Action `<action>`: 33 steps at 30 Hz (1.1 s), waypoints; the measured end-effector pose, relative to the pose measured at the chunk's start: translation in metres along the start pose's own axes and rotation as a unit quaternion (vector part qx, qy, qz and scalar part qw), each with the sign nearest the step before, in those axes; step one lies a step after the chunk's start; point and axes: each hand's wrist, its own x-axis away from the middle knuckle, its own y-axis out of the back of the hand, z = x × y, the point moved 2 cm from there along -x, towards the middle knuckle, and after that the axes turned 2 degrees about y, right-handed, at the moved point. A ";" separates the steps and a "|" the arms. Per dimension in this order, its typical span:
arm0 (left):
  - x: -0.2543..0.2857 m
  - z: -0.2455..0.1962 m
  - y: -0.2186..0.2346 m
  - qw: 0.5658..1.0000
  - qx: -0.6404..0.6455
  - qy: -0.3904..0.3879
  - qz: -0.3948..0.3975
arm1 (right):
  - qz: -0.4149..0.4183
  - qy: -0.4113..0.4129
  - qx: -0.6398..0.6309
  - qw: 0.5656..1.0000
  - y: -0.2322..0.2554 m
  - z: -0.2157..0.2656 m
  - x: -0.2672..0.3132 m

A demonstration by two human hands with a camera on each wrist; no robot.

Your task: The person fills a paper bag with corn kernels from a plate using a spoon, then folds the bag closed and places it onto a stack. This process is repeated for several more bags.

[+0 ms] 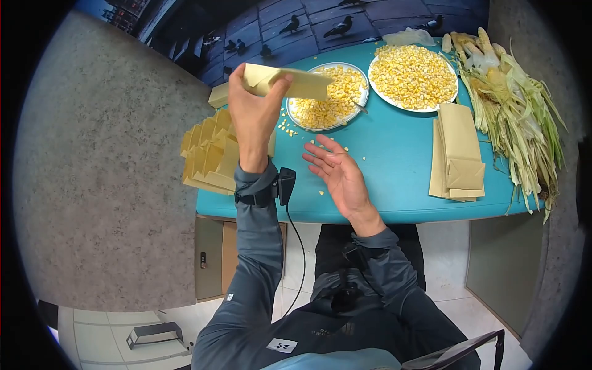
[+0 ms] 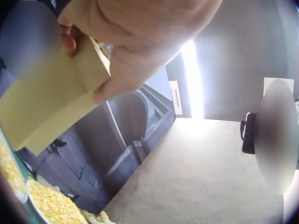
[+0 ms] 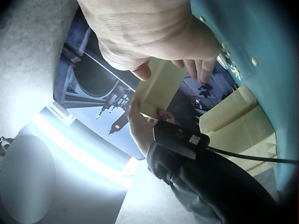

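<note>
The left hand (image 1: 256,114) grips a tan paper bag (image 1: 296,83) by one end, thumb on one side and fingers on the other; the bag extends over the near plate of corn kernels (image 1: 330,111). In the left wrist view the bag (image 2: 51,98) slants down toward the kernels, with the left hand (image 2: 135,42) at its upper end. Palm up, the right hand (image 1: 345,182) is below that plate, fingers extended, holding nothing. The right wrist view shows the right hand (image 3: 154,37) in front of the bag (image 3: 163,86), and the left hand (image 3: 140,126) at the bag's end.
Standing tan bags (image 1: 213,154) fill the table's left side. A second plate of kernels (image 1: 413,77) is at the back, flat folded bags (image 1: 457,151) at the right, and corn husks (image 1: 515,117) along the right edge. Loose kernels (image 1: 288,126) lie by the near plate.
</note>
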 end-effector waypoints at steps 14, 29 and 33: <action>0.004 0.000 -0.004 1.000 0.018 0.000 -0.002 | -0.002 0.000 0.004 1.000 0.000 0.003 0.000; 0.013 0.019 -0.002 1.000 0.003 0.016 -0.007 | 0.007 0.005 0.012 1.000 -0.003 0.003 0.004; 0.055 0.034 0.002 0.996 0.081 -0.003 -0.033 | 0.016 0.004 0.013 1.000 -0.007 0.005 0.008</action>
